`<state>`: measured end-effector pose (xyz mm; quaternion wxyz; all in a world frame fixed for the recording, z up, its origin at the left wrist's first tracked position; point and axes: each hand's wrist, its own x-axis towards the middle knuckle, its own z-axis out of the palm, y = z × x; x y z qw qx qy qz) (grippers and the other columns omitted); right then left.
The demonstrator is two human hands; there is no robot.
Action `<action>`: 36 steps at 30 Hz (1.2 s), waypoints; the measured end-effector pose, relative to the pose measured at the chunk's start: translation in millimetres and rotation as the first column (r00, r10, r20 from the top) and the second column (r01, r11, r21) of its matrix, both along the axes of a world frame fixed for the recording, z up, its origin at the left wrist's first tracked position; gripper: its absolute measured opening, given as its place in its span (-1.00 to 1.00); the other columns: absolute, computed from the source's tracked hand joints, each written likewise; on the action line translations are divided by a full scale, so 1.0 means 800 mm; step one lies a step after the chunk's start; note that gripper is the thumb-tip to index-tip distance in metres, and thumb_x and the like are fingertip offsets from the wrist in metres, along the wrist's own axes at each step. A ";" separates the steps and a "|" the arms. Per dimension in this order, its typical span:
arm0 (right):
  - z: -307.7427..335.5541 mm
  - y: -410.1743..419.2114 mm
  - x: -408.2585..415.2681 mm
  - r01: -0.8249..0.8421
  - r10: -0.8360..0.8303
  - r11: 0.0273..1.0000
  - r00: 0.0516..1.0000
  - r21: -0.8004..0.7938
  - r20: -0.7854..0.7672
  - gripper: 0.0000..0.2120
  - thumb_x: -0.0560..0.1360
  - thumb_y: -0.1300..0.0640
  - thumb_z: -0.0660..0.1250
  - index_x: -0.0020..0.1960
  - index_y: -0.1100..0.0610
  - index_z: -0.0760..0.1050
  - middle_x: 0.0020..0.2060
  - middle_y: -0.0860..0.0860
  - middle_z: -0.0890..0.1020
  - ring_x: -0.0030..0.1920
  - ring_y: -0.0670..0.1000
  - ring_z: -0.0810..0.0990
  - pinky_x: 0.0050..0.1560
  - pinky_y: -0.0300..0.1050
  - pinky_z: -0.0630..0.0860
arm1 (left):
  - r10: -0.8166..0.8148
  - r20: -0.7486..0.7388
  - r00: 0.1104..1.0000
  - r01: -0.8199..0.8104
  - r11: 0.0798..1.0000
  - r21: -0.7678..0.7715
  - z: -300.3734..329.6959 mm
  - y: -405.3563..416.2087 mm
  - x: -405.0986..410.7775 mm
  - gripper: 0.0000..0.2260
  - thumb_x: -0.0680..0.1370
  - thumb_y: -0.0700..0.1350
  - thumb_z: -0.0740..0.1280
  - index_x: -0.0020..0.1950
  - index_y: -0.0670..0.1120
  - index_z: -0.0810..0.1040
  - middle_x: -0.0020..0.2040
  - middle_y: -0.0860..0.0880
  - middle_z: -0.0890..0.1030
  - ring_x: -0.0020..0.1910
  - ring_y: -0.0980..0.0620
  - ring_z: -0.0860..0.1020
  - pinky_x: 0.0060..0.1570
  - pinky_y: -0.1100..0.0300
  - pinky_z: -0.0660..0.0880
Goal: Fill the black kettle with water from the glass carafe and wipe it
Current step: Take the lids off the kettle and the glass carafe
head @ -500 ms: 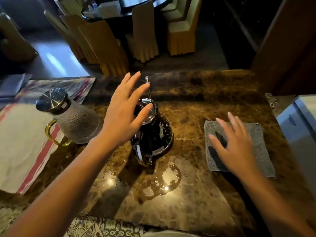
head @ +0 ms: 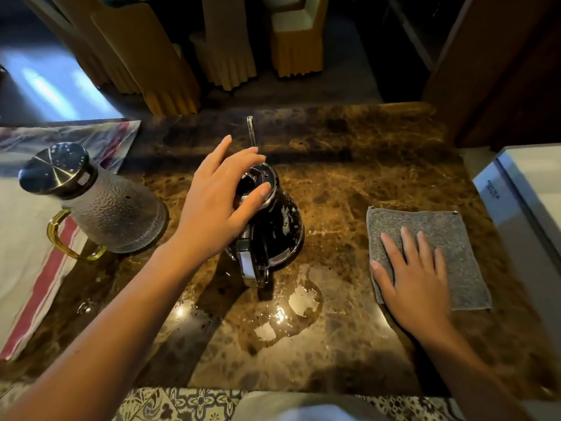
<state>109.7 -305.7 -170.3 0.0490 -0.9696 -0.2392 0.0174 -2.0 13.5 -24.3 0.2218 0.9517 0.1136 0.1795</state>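
The left hand (head: pixel 217 205) reaches over the top of the black conical kettle with a shiny metal rim (head: pixel 274 226), its fingers spread and gently bent, the thumb tip lying at the rim and the fingertips over the far edge of the lid; whether they press on it or only hover I cannot tell, and they close on nothing. The right hand (head: pixel 416 275) lies flat with straight fingers on the grey square cleaning cloth (head: pixel 440 235), covering its near left part. The kettle stands upright near the middle of the brown marble counter (head: pixel 364 165), its handle turned toward the near edge and its thin spout (head: pixel 251 132) rising at the far side, pointing away from the person. Droplets speckle its black wall. A puddle of water (head: pixel 291 311) spreads on the stone just near of the kettle. To the left stands the frosted, dimpled glass carafe with a steel lid and yellow handle (head: pixel 103 205), upright, its handle turned to the near left, its base resting partly on a white towel with red stripes (head: pixel 36 287). The cloth lies well right of the kettle. Chairs with yellow skirted covers (head: pixel 158 65) stand beyond the far edge.
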 end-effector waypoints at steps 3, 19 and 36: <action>0.008 0.001 -0.006 0.010 -0.012 0.999 0.999 -0.041 -0.038 -0.32 0.67 -0.32 -0.18 0.68 -0.05 0.19 0.68 0.12 0.18 0.69 0.21 0.06 0.64 0.28 0.01 | 0.010 -0.007 1.000 -0.010 0.999 -0.036 -0.003 0.001 0.000 -0.54 0.66 0.20 0.17 0.51 0.05 0.41 0.55 0.06 0.41 0.68 -0.01 0.06 0.58 -0.18 0.12; 0.214 0.220 -0.004 -0.420 0.403 0.688 0.899 0.592 0.169 -0.68 0.64 -0.19 0.30 0.23 -0.03 0.64 0.09 -0.04 0.57 0.13 -0.04 0.51 0.03 -0.14 0.43 | 0.125 0.250 0.960 -0.111 0.991 -0.071 -0.033 -0.042 -0.095 -0.62 0.62 0.07 0.34 0.33 -0.14 0.56 0.14 0.03 0.55 0.06 0.23 0.50 0.08 0.36 0.47; 0.221 0.288 0.001 -0.542 0.530 0.807 0.840 0.232 0.117 -0.59 0.62 -0.31 0.23 -0.23 -0.03 0.45 -0.42 -0.13 0.39 -0.27 0.04 0.52 -0.27 -0.08 0.32 | 0.149 0.271 0.951 -0.019 0.903 -0.429 -0.059 -0.073 -0.098 -0.66 0.62 -0.04 0.38 0.38 0.05 0.46 -0.11 0.26 0.65 -0.10 0.28 0.67 -0.10 0.40 0.56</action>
